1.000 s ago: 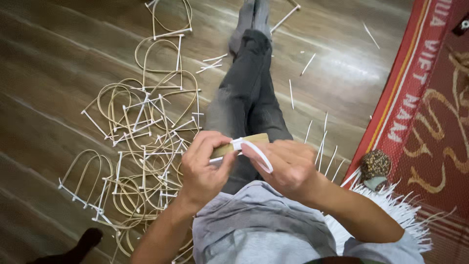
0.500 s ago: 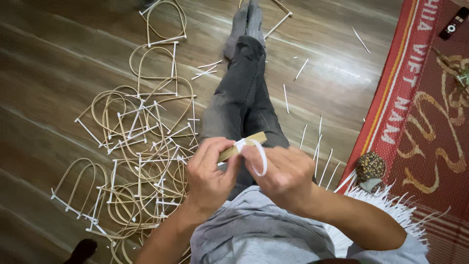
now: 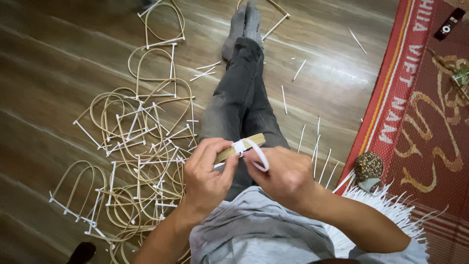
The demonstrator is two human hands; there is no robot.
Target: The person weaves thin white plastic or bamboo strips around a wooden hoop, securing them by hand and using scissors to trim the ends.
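Hands binding a cane strip over the lap

Left hand (image 3: 207, 171) pinches the tan cane strip (image 3: 239, 146) steady while the right hand (image 3: 286, 176), at 3 o'clock of it, closes on the white band (image 3: 256, 154) looping round it. Finished cane hoops (image 3: 141, 146) lie piled at 9 o'clock on the wooden floor (image 3: 58, 73); a red mat (image 3: 430, 122) spreads at 2 o'clock.

white strips (image 3: 391, 215) cut off, cane end (image 3: 222, 155) hidden

shirt: light grey | trousers: dark grey, faded | socks: grey | forearms: bare
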